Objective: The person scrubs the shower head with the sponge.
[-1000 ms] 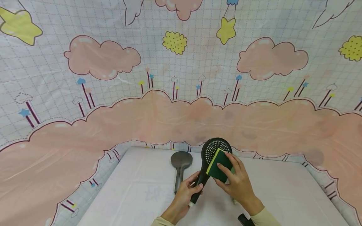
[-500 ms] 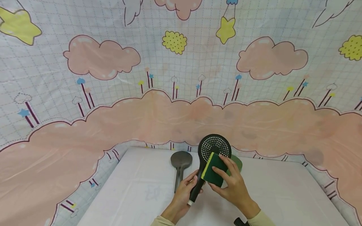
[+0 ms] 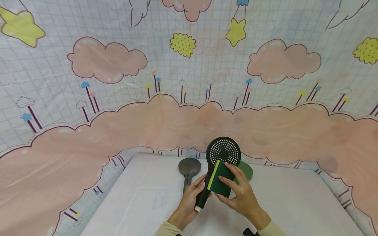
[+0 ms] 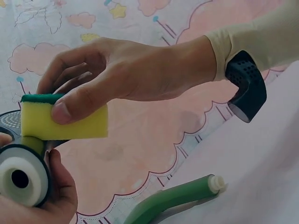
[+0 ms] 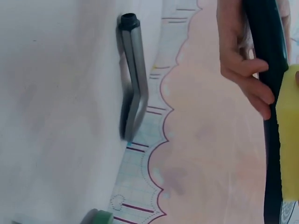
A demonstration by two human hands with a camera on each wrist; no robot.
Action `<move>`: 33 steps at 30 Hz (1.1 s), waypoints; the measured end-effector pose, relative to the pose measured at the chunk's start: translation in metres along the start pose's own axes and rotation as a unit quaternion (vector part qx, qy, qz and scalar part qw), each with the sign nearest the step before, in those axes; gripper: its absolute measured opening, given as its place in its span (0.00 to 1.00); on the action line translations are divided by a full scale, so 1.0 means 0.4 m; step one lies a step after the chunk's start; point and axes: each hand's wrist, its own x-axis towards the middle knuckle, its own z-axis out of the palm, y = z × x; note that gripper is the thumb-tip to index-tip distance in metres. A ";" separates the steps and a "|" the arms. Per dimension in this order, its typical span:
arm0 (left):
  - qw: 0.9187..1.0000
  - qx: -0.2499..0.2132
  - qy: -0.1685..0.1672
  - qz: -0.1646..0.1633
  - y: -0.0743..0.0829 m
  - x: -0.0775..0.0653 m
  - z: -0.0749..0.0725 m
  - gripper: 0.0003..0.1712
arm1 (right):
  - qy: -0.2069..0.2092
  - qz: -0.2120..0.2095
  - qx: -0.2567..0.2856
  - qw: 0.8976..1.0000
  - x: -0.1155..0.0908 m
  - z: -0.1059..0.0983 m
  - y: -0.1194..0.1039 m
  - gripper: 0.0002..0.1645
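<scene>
Over the white table (image 3: pixel 289 196), toward its far edge, up in the air, it's the black shower head (image 3: pixel 221 156), left hand (image 3: pixel 189 200) wrapped round its handle! Right hand (image 3: pixel 242 198) pinches the green-and-yellow sponge (image 3: pixel 220 181), yellow side against the neck. Near the far edge lie a grey shower head (image 3: pixel 189 167) and, partly hidden, a green shower head (image 3: pixel 245 170).

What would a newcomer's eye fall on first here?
Probably the pink-cloud backdrop filling most of the head view. Then, lower centre, the left hand holding a black shower head and the right hand a yellow-and-green sponge against it. On the white table behind lie a gray shower head, left, and a partly hidden green one, right.
</scene>
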 end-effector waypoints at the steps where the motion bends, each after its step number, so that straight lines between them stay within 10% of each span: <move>1: 1.000 -0.001 0.001 0.000 0.000 0.002 0.001 0.32 | -0.004 0.004 0.001 1.000 -0.001 0.000 -0.001 0.30; 33: 0.998 -0.064 0.006 -0.001 0.008 0.045 0.007 0.36 | -0.040 0.015 0.044 0.998 -0.026 0.020 -0.048 0.27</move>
